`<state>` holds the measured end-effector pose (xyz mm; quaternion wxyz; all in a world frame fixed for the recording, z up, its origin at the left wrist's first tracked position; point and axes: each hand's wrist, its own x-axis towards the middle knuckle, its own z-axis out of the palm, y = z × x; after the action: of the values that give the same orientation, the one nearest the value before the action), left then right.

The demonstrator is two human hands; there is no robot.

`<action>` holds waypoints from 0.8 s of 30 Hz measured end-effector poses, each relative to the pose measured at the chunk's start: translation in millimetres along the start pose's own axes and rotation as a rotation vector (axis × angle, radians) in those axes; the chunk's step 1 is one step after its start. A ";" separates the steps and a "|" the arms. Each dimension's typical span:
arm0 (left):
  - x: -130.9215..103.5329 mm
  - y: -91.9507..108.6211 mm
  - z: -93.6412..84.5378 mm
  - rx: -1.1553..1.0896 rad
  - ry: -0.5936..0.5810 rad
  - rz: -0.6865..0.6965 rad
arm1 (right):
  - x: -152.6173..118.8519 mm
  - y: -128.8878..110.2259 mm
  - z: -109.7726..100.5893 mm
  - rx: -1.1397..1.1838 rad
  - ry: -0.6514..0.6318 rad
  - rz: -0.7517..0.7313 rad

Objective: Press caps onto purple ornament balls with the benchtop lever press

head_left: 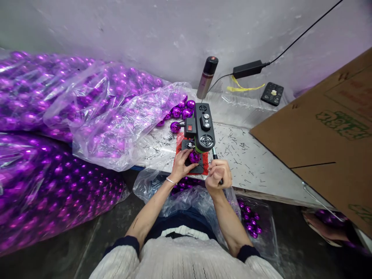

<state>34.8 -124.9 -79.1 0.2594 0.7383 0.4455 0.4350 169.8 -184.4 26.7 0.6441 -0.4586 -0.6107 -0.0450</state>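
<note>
A small black bench press machine (204,126) with a red switch stands on a red mat (205,166) on the table. My left hand (182,166) has its fingers round a shiny purple ball (194,156), which sits under the head of the machine. On the right, my right hand (218,174) is wrapped round the black grip of the machine's lever (215,153). Several loose purple balls (176,112) lie behind and left of the machine. The underside of the held ball is hidden by my fingers and the machine base.
Large clear plastic bags (99,89) full of purple balls fill the left side. A spray can (207,77), a power adapter (247,69) and a black box (272,93) are at the back. Black scraps litter the white tabletop (247,170). A cardboard box (328,128) stands right.
</note>
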 end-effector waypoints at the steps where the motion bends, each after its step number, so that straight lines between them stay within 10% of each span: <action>1: -0.2 -0.3 0.4 0.001 0.007 0.011 | -1.9 0.8 0.5 -0.008 0.002 -0.001; 24: -0.7 1.2 1.7 0.055 0.036 0.044 | -36.8 33.2 10.4 0.083 -0.011 -0.136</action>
<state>36.6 -126.1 -79.3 0.2214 0.7469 0.4455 0.4411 173.4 -177.1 -23.2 0.6547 -0.3889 -0.6453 -0.0608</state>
